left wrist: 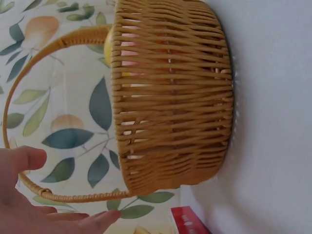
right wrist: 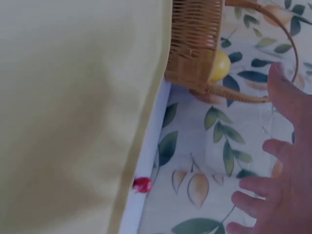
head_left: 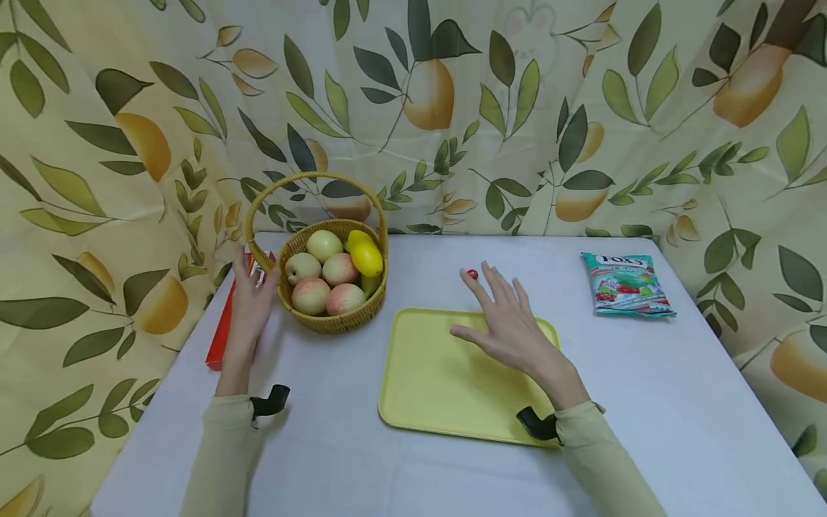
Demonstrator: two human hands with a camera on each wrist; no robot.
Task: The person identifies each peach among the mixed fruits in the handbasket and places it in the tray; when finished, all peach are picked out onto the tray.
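Observation:
My left hand (head_left: 250, 309) is raised at the left side of a wicker basket (head_left: 334, 323), its thumb and fingers spread near the lower end of the arched handle (head_left: 310, 174). Whether it touches the handle, I cannot tell. Inside the basket are several peach-like fruits (head_left: 311, 296), a pale green fruit (head_left: 324, 245) and a yellow fruit (head_left: 366, 258). Over the yellow tray (head_left: 420, 373) hovers my right hand (head_left: 513, 330), fingers apart and holding nothing. Just behind the tray lies a small red object (right wrist: 142, 185), too small to identify.
A long red box (head_left: 221, 334) lies left of the basket, partly hidden by the left hand and forearm. At the back right of the white-covered table (head_left: 323, 431) lies a teal Fox's candy bag (head_left: 627, 287). A leaf-and-fruit-patterned curtain (head_left: 426, 158) hangs around the table.

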